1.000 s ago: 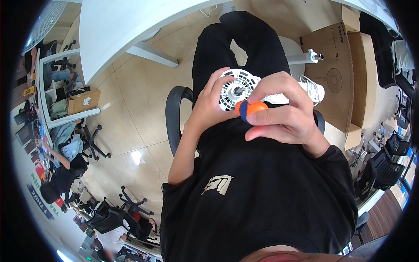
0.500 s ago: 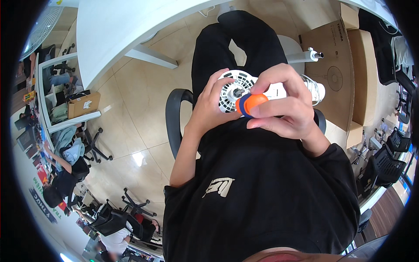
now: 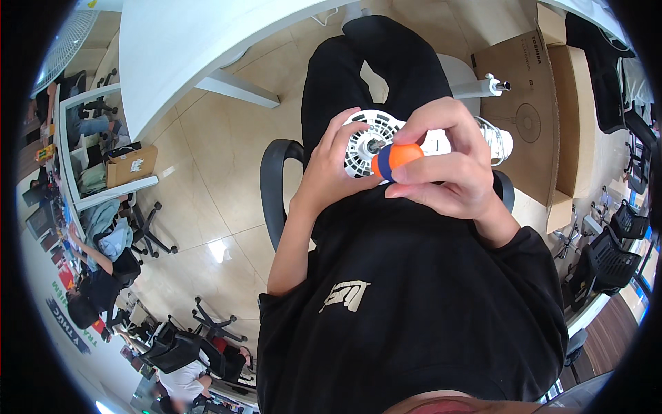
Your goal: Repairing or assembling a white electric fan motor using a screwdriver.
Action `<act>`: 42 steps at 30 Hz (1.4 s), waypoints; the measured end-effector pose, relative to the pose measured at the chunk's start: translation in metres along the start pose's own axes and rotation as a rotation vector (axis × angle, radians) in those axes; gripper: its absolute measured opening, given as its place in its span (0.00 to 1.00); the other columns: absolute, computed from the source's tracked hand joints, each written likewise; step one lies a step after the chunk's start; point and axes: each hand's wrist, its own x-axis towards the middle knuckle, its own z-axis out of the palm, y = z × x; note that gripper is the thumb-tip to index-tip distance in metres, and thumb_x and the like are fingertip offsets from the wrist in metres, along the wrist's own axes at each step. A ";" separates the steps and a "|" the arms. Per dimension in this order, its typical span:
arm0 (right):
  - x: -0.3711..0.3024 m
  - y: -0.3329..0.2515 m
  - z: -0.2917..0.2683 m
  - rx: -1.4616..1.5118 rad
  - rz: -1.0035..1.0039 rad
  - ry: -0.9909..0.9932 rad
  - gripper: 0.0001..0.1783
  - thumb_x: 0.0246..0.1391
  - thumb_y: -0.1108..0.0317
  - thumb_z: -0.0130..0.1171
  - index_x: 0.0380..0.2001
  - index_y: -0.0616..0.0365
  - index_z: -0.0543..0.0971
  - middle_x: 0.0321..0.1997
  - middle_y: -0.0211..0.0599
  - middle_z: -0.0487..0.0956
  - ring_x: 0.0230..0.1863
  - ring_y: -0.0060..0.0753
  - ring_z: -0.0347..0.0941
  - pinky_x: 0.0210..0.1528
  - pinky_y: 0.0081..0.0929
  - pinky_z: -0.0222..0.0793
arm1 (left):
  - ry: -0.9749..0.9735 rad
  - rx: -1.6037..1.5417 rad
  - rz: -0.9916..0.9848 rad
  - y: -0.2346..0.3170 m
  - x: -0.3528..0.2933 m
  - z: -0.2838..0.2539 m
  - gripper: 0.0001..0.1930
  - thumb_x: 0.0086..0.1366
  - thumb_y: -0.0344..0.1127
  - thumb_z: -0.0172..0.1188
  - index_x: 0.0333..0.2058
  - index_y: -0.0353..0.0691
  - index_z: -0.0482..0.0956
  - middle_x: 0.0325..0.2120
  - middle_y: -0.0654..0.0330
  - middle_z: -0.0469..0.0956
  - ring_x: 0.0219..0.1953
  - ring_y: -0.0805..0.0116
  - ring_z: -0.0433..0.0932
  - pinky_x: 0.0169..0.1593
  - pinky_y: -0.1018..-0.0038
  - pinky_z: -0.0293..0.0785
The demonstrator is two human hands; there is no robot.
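"Orange handle (image 3: 400,160) has crept nearer the metal shaft (image 3: 376,145)!"
"Which grip?"
"Right hand (image 3: 455,165): I see fingertips pinched around it, over the motor housing's (image 3: 360,157) lower right, long axis foreshortened."
"Left hand (image 3: 329,165)?"
"Half-curled, holding the motor housing's left rim."

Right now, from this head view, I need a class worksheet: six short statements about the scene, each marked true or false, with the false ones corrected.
1. The right hand holds an orange-and-navy tool handle. True.
2. The left hand is apart from the white slotted motor housing. False: it grasps the housing.
3. A metal shaft shows at the middle of the housing. True.
4. The carton with a fan drawing is on the person's left. False: it is on the right.
5. The housing rests on the white table. False: it is held over the person's lap.
6. The person's shirt is black. True.
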 end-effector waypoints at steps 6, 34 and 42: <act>0.007 -0.002 0.005 0.031 -0.043 0.075 0.17 0.52 0.72 0.72 0.46 0.59 0.82 0.52 0.55 0.80 0.51 0.53 0.81 0.51 0.42 0.79 | -0.052 0.009 0.010 -0.017 -0.005 0.007 0.41 0.40 0.39 0.85 0.54 0.41 0.74 0.63 0.47 0.71 0.60 0.45 0.77 0.60 0.59 0.78; 0.010 -0.002 0.004 0.095 -0.088 0.070 0.17 0.50 0.78 0.69 0.46 0.56 0.85 0.54 0.51 0.81 0.52 0.54 0.80 0.51 0.43 0.78 | -0.038 -0.070 -0.070 -0.006 -0.001 0.001 0.42 0.39 0.35 0.84 0.54 0.43 0.73 0.63 0.49 0.71 0.59 0.44 0.78 0.59 0.58 0.79; 0.004 -0.002 0.004 0.018 -0.064 0.060 0.16 0.52 0.73 0.71 0.46 0.57 0.84 0.49 0.50 0.83 0.47 0.49 0.81 0.50 0.40 0.78 | 0.004 0.029 0.007 0.000 -0.001 0.000 0.42 0.38 0.35 0.84 0.55 0.42 0.73 0.63 0.49 0.71 0.60 0.45 0.78 0.59 0.58 0.79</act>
